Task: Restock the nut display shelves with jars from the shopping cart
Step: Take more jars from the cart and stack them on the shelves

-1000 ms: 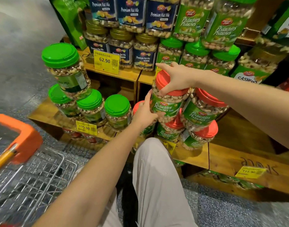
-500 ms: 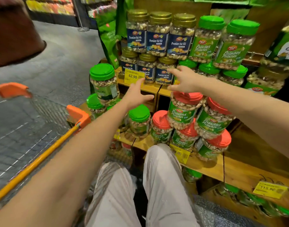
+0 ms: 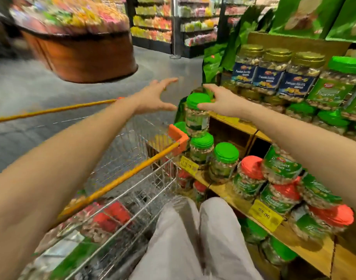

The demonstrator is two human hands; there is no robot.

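Observation:
My left hand (image 3: 152, 98) hovers with fingers spread above the far end of the wire shopping cart (image 3: 132, 178), holding nothing. My right hand (image 3: 221, 100) is also spread, right beside the lid of the topmost green-lidded jar (image 3: 196, 118) on the stack at the shelf's left end; blur hides whether the thumb touches it. Red-lidded jars (image 3: 112, 215) lie in the cart at lower left. On the wooden shelf (image 3: 306, 245), red-lidded pistachio jars (image 3: 251, 174) are stacked at the right, under my right forearm.
More green-lidded jars (image 3: 225, 158) stand on the lower shelf beside the cart's orange corner (image 3: 178, 138). Blue-labelled nut mix jars (image 3: 267, 73) fill the upper shelf. A round wooden display (image 3: 82, 57) stands across the grey aisle. My light-trousered legs (image 3: 193, 239) are at the bottom.
Both hands have left the red-lidded pistachio jar on the stack and swung left. The view turned left too, bringing the cart and its jars into sight.

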